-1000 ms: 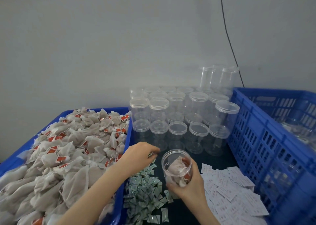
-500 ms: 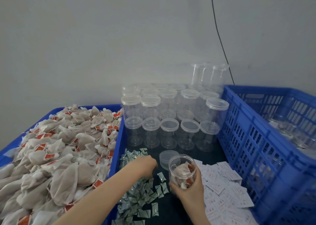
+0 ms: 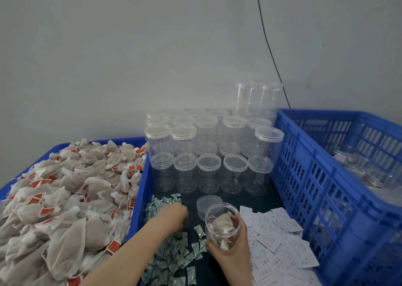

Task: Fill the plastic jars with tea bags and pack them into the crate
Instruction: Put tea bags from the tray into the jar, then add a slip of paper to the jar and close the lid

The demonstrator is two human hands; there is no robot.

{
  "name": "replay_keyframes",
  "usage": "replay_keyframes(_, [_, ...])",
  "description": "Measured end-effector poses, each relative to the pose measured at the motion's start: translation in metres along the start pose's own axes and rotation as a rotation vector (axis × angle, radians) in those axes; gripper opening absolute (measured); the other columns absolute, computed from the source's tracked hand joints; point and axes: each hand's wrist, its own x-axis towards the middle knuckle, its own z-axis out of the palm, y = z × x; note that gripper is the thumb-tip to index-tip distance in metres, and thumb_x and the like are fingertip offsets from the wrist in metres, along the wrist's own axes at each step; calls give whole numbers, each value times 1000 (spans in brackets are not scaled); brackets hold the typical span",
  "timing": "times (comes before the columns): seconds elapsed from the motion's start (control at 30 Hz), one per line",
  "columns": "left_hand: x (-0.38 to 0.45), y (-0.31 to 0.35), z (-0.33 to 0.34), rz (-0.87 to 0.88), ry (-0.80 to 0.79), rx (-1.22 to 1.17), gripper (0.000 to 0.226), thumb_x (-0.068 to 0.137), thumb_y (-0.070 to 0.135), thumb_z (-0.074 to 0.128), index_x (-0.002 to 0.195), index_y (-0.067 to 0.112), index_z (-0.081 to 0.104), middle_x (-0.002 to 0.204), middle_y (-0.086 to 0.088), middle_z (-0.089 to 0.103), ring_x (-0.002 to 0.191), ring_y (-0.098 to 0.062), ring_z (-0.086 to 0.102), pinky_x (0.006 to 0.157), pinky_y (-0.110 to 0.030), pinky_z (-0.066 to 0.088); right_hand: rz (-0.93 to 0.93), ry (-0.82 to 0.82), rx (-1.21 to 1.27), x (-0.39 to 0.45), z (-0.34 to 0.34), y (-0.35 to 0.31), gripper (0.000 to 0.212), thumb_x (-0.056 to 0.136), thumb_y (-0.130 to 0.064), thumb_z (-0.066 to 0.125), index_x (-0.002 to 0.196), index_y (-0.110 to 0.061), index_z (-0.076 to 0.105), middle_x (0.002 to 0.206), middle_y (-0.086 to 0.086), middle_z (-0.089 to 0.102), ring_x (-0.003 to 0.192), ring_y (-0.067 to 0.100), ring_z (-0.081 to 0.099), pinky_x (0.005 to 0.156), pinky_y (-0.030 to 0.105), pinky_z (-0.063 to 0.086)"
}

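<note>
While the right hand (image 3: 230, 245) holds the open jar (image 3: 222, 226) with fingers curled round its lower half, the left hand (image 3: 174, 217) is down on the pile of small green packets (image 3: 171, 253), knuckles up. Its fingertips are hidden, so I cannot tell if it is pinching a packet or just touching the pile.

The jar is see-through plastic, round and short, with no lid on. It is tipped a little toward the person, just above the dark bench (image 3: 237, 201), between the green packets and the white paper slips (image 3: 280, 242). Inside are a few tea bags (image 3: 220, 223), soft and grey-brown, with a bit of red tag showing. Its loose lid (image 3: 210, 205) lies flat on the bench just behind it.

I think the jar is very light and a bit slippery, and its thin wall would bend if squeezed hard. Holding it round the side, low down, looks best, so the mouth is free. The tea bags look soft and squashy and very light. They could tear or snag by their strings, so a gentle pinch is enough.

A big heap of tea bags (image 3: 65, 198) fills the blue tray (image 3: 139, 190) on the left. Empty jars with lids (image 3: 208, 155) are stacked at the back. The blue crate (image 3: 315, 187) stands on the right, with some jars in it.
</note>
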Motion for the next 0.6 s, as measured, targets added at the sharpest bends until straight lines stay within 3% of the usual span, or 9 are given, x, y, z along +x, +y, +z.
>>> replay_keyframes(0.13, [-4, -4, -14, 8, 114, -176, 27, 93, 10, 50, 110, 21, 69, 117, -3, 65, 103, -20, 63, 91, -34, 52, -8, -14, -14, 0, -2, -1, 103, 49, -26, 93, 128, -64, 38, 130, -31, 53, 123, -1, 53, 100, 29, 47])
replay_keyframes(0.23, [-9, -3, -23, 75, 409, -382, 20, 93, 12, 55, 107, 16, 70, 107, -1, 66, 97, -14, 62, 91, -28, 48, -10, -15, -22, -1, -2, -5, 102, 50, -27, 92, 128, -63, 39, 129, -29, 54, 122, -3, 53, 95, 23, 48])
replay_keyframes(0.33, [-19, 5, -30, 180, 672, -719, 13, 88, 11, 66, 97, 19, 71, 89, 9, 66, 83, 1, 60, 80, -12, 47, -9, 1, -26, -3, -2, -9, 98, 52, -31, 92, 129, -61, 39, 129, -30, 54, 120, -7, 53, 89, 13, 49])
replay_keyframes(0.43, [-23, 17, -36, 315, 610, -827, 18, 85, 12, 69, 90, 29, 68, 82, 20, 65, 82, 7, 61, 75, -7, 47, 11, 13, -43, -3, -1, -10, 95, 54, -32, 92, 131, -56, 41, 129, -26, 57, 120, -2, 55, 92, 19, 51])
replay_keyframes(0.5, [-23, 29, -37, 357, 489, -724, 16, 85, 15, 69, 92, 29, 68, 82, 19, 65, 81, 6, 61, 76, -9, 49, 46, 8, -55, -4, -1, -10, 95, 54, -31, 91, 131, -55, 41, 126, -23, 59, 117, 1, 59, 92, 30, 55])
replay_keyframes(0.6, [-21, 48, -34, 326, 375, -476, 11, 85, 20, 67, 92, 27, 64, 90, 13, 67, 83, -4, 62, 78, -23, 53, 89, -5, -86, -2, -2, -11, 94, 52, -30, 89, 127, -59, 40, 121, -24, 61, 110, 1, 63, 90, 35, 57])
